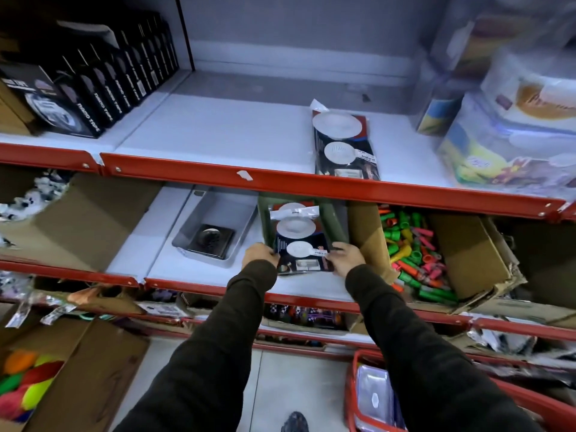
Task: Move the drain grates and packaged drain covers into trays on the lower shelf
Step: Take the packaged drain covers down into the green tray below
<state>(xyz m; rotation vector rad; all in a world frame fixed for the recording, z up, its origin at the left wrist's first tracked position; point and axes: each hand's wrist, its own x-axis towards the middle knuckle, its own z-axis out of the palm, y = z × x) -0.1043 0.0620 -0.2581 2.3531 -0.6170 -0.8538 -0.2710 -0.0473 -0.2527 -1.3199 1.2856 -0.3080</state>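
Item: dark printed packet of drain covers with two white round discs under clear film [298, 244], lying in an olive-green plastic tray [335, 224] on the lower white shelf with red front rail [199, 269]. Near end of the packet projects over the tray's front edge.

Left hand [260, 254]: at the packet's near left corner, fingers [271, 252] curled onto that edge, pinching it. Right hand [346, 256]: at the near right corner, fingers [336, 246] bent against the packet's right edge, gripping it. The packet lies between the two hands. Both arms in dark long sleeves.

Left of the green tray, apart from it: grey metal rectangular tray [237, 226] holding one dark square drain grate with round centre [212, 240].

Upper white shelf [199, 132]: second like packet of drain covers [344, 145], lying flat near the front rail, above and slightly right of the green tray.

Right of the green tray: brown cardboard box of green, pink and orange small plastic pieces [414, 257].
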